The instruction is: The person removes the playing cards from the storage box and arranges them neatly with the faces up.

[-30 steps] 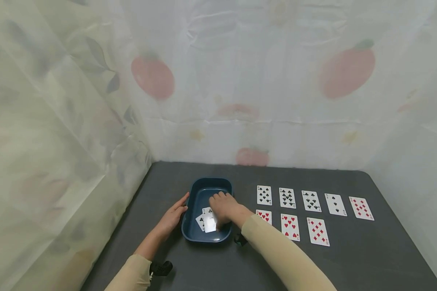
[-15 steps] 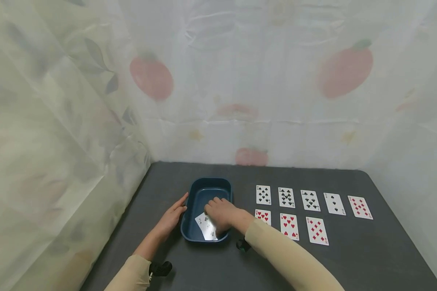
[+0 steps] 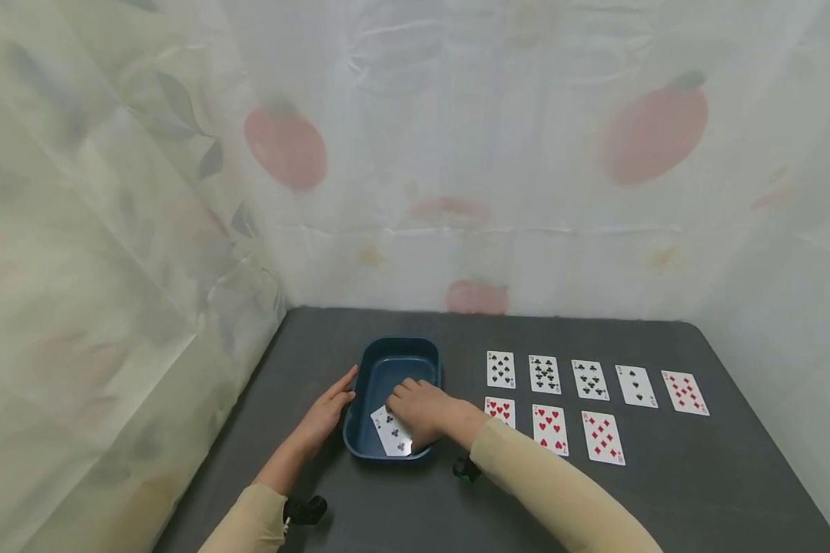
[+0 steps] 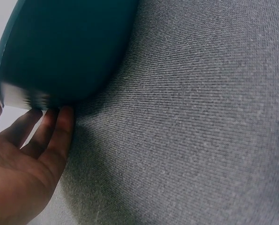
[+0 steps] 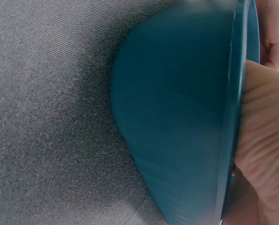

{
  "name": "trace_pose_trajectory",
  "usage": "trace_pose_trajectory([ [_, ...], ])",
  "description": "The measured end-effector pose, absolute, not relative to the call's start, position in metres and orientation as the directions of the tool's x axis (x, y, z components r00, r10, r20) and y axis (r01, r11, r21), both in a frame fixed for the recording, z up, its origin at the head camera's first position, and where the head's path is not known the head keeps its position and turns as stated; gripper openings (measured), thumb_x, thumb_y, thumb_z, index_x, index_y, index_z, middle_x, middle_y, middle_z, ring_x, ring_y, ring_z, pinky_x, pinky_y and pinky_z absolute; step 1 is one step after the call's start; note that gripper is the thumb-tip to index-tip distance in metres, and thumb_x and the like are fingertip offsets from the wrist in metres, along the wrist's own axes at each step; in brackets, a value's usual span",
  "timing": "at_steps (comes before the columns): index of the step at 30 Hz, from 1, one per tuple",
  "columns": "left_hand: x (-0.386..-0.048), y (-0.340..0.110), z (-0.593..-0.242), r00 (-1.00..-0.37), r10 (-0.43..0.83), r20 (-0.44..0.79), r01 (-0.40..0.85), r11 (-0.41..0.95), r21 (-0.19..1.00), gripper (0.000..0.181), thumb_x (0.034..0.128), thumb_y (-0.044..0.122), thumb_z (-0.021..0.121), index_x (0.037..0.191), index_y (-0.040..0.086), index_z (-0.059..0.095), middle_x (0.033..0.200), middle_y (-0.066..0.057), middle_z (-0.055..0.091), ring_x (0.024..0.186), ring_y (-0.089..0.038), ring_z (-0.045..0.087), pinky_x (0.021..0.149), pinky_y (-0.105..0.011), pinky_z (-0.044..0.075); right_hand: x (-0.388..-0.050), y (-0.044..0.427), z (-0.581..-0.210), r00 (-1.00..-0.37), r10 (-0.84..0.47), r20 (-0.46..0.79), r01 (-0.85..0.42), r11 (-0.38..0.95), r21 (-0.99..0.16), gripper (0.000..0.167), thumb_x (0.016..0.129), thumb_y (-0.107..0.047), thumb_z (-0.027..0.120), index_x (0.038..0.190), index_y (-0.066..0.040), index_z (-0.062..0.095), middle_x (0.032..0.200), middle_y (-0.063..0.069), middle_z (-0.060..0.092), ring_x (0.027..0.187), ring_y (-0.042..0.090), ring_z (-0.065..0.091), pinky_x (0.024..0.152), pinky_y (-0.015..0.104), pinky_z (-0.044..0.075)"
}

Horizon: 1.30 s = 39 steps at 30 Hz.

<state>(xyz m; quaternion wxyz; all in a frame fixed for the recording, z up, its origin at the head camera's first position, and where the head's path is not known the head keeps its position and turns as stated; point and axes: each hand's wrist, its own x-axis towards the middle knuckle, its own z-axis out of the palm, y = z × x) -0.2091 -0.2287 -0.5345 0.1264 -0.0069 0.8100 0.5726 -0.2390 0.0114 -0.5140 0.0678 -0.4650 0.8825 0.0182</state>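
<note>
A white playing card (image 3: pixel 390 436) with black club pips lies tilted inside a dark blue tray (image 3: pixel 403 458). My right hand (image 3: pixel 418 408) reaches over the tray's right rim, its bent fingers down on the card's upper right part. Whether those fingertips pinch a card is hidden; in the right wrist view only the heel of the right hand (image 5: pixel 266 131) shows past the rim. On the other side, my left hand (image 3: pixel 323 418) rests against the tray's left wall with fingers fairly straight. From the left wrist, the fingertips (image 4: pixel 64 115) touch the outer wall low down.
Right of the tray, several face-up cards lie in two rows on the dark grey table (image 3: pixel 678 476). The back row includes a spade card (image 3: pixel 501 370) and a diamond card (image 3: pixel 685 393); the front row has a heart card (image 3: pixel 549 430). A patterned curtain (image 3: pixel 526 192) hangs behind.
My right hand has drawn slightly toward me inside the tray. Two overlapping cards showed there at first; now one is visible, turned at a slant. The left hand stays put.
</note>
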Motion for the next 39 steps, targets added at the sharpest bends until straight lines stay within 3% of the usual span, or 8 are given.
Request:
trace_pose_trajectory([
  [5,-0.204,-0.222,-0.521,-0.966,0.135,-0.221,-0.166,0.33,0.929,0.055,0.1107,0.017,0.04,0.164,0.015,0.025,0.17,-0.013,0.016,0.154,-0.039,0.015,0.119,-0.063,0.013,-0.241,0.017,-0.509,-0.559,-0.822,-0.108,-0.819,0.568,-0.083,0.076,0.074,-0.051,0.087,0.139,-0.023,0.058,0.133,-0.006,0.057,0.122,0.015,0.047,0.102,0.035,0.043],
  [15,-0.21,-0.227,-0.541,-0.973,0.117,-0.201,-0.148,0.352,0.924,0.055,0.11,0.026,0.042,0.164,0.024,0.029,0.169,-0.011,0.018,0.153,-0.039,0.017,0.118,-0.064,0.015,-0.256,0.045,-0.492,-0.604,-0.795,-0.054,-0.783,0.605,-0.142,0.085,0.077,-0.049,0.085,0.149,-0.02,0.052,0.144,-0.001,0.053,0.134,0.021,0.042,0.11,0.041,0.039],
  [28,-0.215,-0.228,-0.544,-0.973,0.106,-0.204,-0.154,0.361,0.92,0.055,0.1092,0.022,0.043,0.163,0.026,0.031,0.169,-0.011,0.019,0.153,-0.037,0.02,0.12,-0.059,0.016,-0.265,0.121,-0.452,-0.697,-0.714,0.069,-0.708,0.67,-0.221,0.09,0.075,-0.04,0.091,0.15,-0.014,0.051,0.144,0.005,0.052,0.136,0.027,0.04,0.112,0.046,0.038],
  [39,-0.214,-0.23,-0.543,-0.973,0.1,-0.208,-0.158,0.37,0.916,0.055,0.1089,0.021,0.043,0.163,0.025,0.031,0.169,-0.01,0.02,0.153,-0.037,0.02,0.12,-0.06,0.016,-0.258,0.197,-0.458,-0.771,-0.633,0.069,-0.63,0.743,-0.226,0.086,0.073,-0.032,0.093,0.146,-0.007,0.054,0.142,0.012,0.054,0.135,0.036,0.042,0.107,0.054,0.04],
])
